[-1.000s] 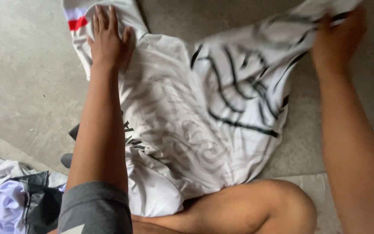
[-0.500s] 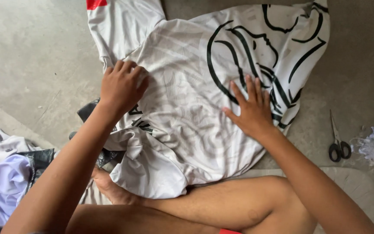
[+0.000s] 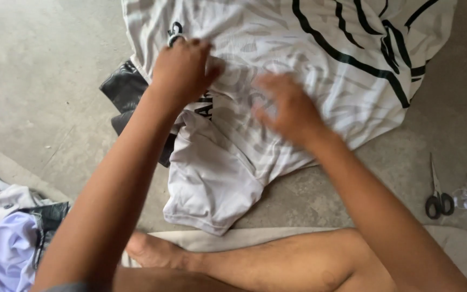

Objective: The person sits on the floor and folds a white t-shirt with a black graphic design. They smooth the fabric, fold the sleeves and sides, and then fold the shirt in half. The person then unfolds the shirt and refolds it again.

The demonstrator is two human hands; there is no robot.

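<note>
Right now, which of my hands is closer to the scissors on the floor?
Right. Your right hand rests on the white patterned garment, up and left of the scissors. Your left hand lies farther left on the same garment.

The white patterned shirt (image 3: 298, 65) runs off the top edge, the right hand (image 3: 290, 111) is motion-blurred so its fingers cannot be told apart, and the dark cloth (image 3: 122, 89) lies partly hidden under the shirt.
</note>
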